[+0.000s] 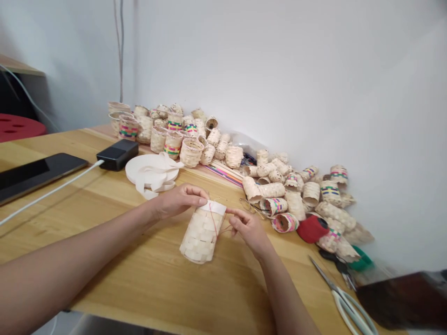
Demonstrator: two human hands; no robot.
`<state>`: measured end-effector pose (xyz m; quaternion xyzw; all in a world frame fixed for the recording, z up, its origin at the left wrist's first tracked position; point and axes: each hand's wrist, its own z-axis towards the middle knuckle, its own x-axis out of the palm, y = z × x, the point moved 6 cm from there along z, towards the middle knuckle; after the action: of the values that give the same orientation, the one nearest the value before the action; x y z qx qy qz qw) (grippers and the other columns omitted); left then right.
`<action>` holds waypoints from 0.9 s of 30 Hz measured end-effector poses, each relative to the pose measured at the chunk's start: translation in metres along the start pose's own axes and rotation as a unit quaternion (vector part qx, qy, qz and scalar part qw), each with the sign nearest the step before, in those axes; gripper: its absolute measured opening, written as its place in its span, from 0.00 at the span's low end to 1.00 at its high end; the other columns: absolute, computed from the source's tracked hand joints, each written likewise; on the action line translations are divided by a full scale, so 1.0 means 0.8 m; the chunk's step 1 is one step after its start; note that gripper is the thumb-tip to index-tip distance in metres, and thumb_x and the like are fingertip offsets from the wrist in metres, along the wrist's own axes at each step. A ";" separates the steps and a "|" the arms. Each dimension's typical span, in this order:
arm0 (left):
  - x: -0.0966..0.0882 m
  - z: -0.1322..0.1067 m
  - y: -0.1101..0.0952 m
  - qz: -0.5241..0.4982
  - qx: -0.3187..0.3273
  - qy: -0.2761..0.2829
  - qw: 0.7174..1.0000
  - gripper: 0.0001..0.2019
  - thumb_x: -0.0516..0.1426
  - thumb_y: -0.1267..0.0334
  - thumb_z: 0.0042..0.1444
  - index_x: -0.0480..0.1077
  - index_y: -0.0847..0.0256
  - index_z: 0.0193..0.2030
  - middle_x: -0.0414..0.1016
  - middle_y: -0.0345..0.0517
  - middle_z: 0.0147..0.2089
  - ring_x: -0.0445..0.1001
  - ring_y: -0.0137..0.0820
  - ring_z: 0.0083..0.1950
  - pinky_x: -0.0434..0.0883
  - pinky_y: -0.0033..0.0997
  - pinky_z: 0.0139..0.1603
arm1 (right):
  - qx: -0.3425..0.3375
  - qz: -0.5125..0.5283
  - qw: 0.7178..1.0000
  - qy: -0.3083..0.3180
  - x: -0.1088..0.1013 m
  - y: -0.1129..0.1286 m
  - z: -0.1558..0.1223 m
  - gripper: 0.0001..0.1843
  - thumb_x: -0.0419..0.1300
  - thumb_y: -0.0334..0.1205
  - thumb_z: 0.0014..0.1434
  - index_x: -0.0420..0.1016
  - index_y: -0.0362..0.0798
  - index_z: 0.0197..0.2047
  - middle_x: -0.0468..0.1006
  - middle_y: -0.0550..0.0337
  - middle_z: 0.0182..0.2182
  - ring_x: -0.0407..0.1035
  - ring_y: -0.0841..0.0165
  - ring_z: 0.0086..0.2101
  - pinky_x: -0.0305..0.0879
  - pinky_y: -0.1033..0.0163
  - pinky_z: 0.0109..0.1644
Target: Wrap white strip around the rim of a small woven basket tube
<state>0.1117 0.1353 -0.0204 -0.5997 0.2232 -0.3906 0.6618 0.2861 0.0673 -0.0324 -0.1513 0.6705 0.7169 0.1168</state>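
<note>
A small woven bamboo basket (200,235) stands tilted above the table in front of me, with a white strip (214,207) around its upper rim. My left hand (186,200) is closed on the rim's left side, thumb in front. At the right side of the rim is my right hand (246,228), its index fingertip at the edge and its fingers drawn together. Red thread (213,218) hangs down the basket's front and loops over to the right fingers, which seem to pinch it. Whether a needle is there is too small to tell.
Many woven baskets (233,157) are piled along the wall. A roll of white ribbon (152,170), a black power bank (118,153) and a phone (38,174) lie left. A red thread spool (312,228) and scissors (344,298) are at right.
</note>
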 end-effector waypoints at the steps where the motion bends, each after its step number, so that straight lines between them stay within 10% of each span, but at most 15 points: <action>1: 0.000 0.000 0.000 -0.001 0.000 -0.001 1.000 0.13 0.65 0.55 0.44 0.75 0.65 0.27 0.70 0.45 0.32 0.65 0.31 0.37 0.61 0.28 0.39 | -0.002 0.010 1.000 0.006 0.003 -0.003 0.001 0.23 0.63 0.51 0.51 0.78 0.46 0.46 0.65 0.68 0.18 0.60 0.74 0.20 0.57 0.68 0.25; 9: 0.002 0.001 0.002 0.002 0.010 0.004 1.000 0.12 0.64 0.56 0.45 0.75 0.66 0.27 0.69 0.43 0.30 0.63 0.29 0.35 0.59 0.27 0.37 | -0.021 0.046 0.998 -0.024 0.008 -0.014 0.004 0.17 0.64 0.52 0.49 0.72 0.45 0.25 0.68 0.65 0.17 0.61 0.73 0.19 0.56 0.68 0.25; 27: 0.020 -0.002 0.006 0.023 0.041 0.092 0.995 0.12 0.64 0.56 0.48 0.76 0.65 0.30 0.70 0.44 0.30 0.66 0.31 0.35 0.63 0.33 0.44 | -0.009 -0.174 0.916 -0.362 -0.118 -0.025 -0.005 0.20 0.59 0.57 0.49 0.67 0.48 0.22 0.55 0.70 0.14 0.48 0.73 0.18 0.44 0.66 0.23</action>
<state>0.1215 0.1218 -0.0222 -0.5285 0.2802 -0.4376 0.6713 0.3817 0.0683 -0.0161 0.0035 0.5395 0.6968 0.4726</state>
